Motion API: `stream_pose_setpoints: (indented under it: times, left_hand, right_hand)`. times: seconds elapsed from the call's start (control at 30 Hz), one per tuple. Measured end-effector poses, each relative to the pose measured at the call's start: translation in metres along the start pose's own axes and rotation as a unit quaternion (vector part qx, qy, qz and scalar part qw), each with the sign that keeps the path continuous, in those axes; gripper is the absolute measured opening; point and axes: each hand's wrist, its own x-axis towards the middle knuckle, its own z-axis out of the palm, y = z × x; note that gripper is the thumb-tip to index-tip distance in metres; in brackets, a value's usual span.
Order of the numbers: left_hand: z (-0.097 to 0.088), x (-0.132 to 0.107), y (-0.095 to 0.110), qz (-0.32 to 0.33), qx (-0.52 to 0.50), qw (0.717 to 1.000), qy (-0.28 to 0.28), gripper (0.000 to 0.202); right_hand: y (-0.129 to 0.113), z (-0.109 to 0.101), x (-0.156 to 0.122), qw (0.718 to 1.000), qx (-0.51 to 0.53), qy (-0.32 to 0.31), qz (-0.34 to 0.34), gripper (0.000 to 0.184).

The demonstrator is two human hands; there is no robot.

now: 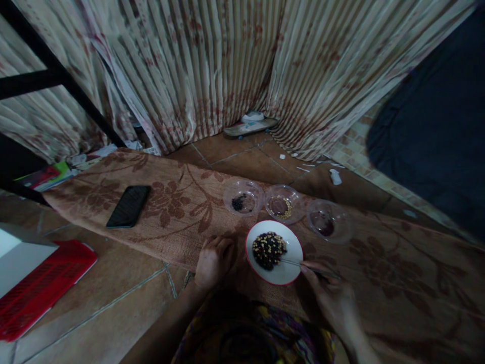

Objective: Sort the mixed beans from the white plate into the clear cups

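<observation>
A white plate (288, 273) with a red rim sits on a brown floral mat (397, 273) and carries a pile of mixed dark and pale beans (269, 249). My right hand (329, 292) is closed on thin metal tweezers (293, 262) whose tips reach onto the plate beside the pile. My left hand (213, 260) rests on the mat just left of the plate, fingers curled with nothing visible in them. Behind the plate stand three clear bowls: one with dark beans (243, 197), one with pale beans (283, 203), one with reddish beans (329, 221).
A black phone (128, 206) lies on the mat's left part. A red perforated tray (41, 285) lies on the tiled floor at left. Striped floral curtains (197, 65) hang behind, a skateboard (250, 126) at their foot. A dark fabric mass (435, 126) is at right.
</observation>
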Motion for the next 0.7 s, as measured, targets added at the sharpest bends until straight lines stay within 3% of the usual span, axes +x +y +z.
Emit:
stream_pose_setpoints:
  times: [0.3,0.47,0.7]
  left_hand:
    - [0.000,0.001,0.001,0.000,-0.006,1.000,0.003,0.014]
    - [0.001,0.001,0.000,-0.002,-0.002,1.000,0.006,0.015]
    - [-0.001,0.002,0.001,0.002,-0.001,1.000,0.009,0.018]
  right_hand:
    - [0.002,-0.006,0.003,1.000,-0.001,0.009,0.024,0.031]
    - [-0.007,-0.028,0.017,0.995,0.006,0.101,0.019,0.031]
    - [0.006,-0.081,0.074,0.963,-0.046,0.265,-0.005,0.041]
